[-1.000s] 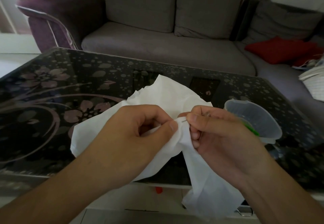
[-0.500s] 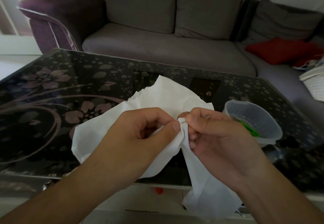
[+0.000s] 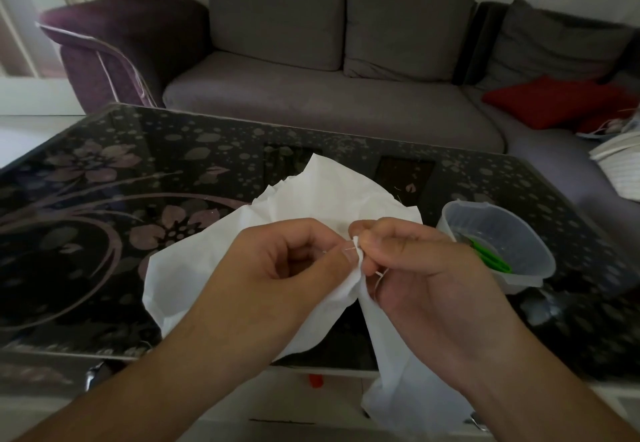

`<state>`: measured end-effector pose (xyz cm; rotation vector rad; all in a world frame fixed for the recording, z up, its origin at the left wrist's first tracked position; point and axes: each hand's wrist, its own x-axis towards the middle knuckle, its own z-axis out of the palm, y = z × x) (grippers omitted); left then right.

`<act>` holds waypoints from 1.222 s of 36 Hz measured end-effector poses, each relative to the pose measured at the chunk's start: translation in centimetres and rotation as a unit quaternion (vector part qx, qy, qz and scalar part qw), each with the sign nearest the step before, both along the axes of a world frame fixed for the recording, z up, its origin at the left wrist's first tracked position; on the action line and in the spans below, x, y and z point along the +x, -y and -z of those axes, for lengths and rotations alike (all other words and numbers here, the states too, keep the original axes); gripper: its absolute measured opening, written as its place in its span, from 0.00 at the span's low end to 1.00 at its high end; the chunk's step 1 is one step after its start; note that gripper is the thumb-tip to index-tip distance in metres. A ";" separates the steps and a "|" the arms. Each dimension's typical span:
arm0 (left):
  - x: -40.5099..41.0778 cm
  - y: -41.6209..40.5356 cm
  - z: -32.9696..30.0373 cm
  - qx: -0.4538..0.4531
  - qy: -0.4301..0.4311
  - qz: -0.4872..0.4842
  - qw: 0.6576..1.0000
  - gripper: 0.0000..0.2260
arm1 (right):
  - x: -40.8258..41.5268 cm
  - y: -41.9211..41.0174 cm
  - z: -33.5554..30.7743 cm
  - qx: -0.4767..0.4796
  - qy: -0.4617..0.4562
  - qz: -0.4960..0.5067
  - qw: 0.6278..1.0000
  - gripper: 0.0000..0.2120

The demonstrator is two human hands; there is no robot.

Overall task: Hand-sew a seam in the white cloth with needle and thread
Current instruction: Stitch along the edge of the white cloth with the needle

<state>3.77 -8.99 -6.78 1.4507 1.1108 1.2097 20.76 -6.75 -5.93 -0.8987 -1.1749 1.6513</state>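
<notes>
The white cloth (image 3: pixel 322 199) lies bunched over the near edge of the dark glass table (image 3: pixel 104 206), one end hanging off below my hands. My left hand (image 3: pixel 291 268) pinches a fold of the cloth between thumb and curled fingers. My right hand (image 3: pixel 415 268) pinches the same fold from the other side, fingertips meeting the left thumb. A thin needle (image 3: pixel 350 248) shows as a faint line across the left thumbnail, most of it hidden. A short loop of white thread (image 3: pixel 381 273) hangs under the right fingers.
A clear plastic cup (image 3: pixel 498 244) holding something green stands on the table just right of my right hand. A grey sofa (image 3: pixel 329 102) with a red cushion (image 3: pixel 550 102) runs behind the table. A small red object (image 3: pixel 316 380) lies on the floor under the table edge.
Both hands kept their pinch on the fold and drifted slightly lower. The needle sticking out between the fingertips now shows less, and a thread loop has appeared under the right fingers.
</notes>
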 end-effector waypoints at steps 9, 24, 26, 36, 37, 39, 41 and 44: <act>-0.4 -0.2 -0.1 -0.019 0.030 -0.022 0.999 0.08 | 0.4 -0.2 -0.6 0.032 0.076 0.032 0.996 0.09; -0.7 -0.4 -0.2 0.001 0.044 -0.037 0.998 0.06 | 0.1 0.0 -0.7 -0.054 0.016 0.057 0.997 0.05; -0.7 -0.3 -0.3 -0.002 0.033 -0.041 0.999 0.05 | -0.2 0.2 -0.8 -0.056 0.014 0.062 0.996 0.04; -0.6 -0.2 0.0 -0.009 -0.006 -0.050 0.999 0.05 | -0.8 0.8 -0.9 -0.019 0.090 0.077 0.993 0.08; -0.5 -0.2 -0.1 -0.011 -0.004 -0.049 0.999 0.05 | -0.7 0.8 -0.9 -0.009 0.109 0.076 0.991 0.09; -0.6 -0.2 -0.1 -0.016 0.015 -0.041 0.999 0.03 | -0.4 0.7 -1.0 0.017 0.148 0.074 0.986 0.08; -0.8 -0.2 -0.2 -0.019 0.036 -0.033 0.999 0.08 | -0.1 0.5 -1.0 0.036 0.168 0.076 0.982 0.08; -0.9 -0.4 -0.3 -0.028 0.064 -0.027 0.997 0.09 | 0.3 0.1 -1.1 0.057 0.184 0.087 0.978 0.10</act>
